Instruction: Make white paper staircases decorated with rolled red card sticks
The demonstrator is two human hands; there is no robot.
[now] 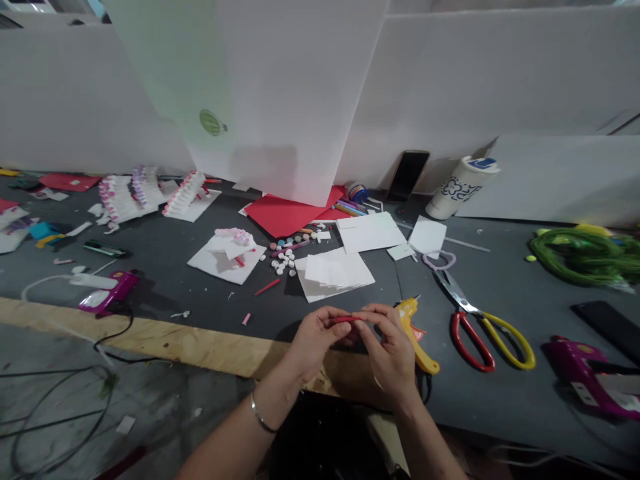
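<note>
Bare forearms, the left one wearing a bracelet, angle inward so that both hands meet just left of the glue gun. Left hand and right hand have thumbs and fingertips drawn nearly together, pinching a slim red piece from either side; two grips probably keep so small a thing from twisting. It is left of the gun, close to the person, perhaps to be seen better. Beyond the hands, left of the gun, lies a stack of paper, loosely fanned, which likely makes single sheets easy to lift. Further left of the gun come white bits, clustered as if for picking out, a loose red stick and a pink model on a white sheet that may spare the worktop. Just right of the gun lie scissors, handles toward the person, presumably for a quick grasp. Well behind the gun, a phone leans upright against a board, and right of that stands a cup, seemingly out of the hands' way.
</note>
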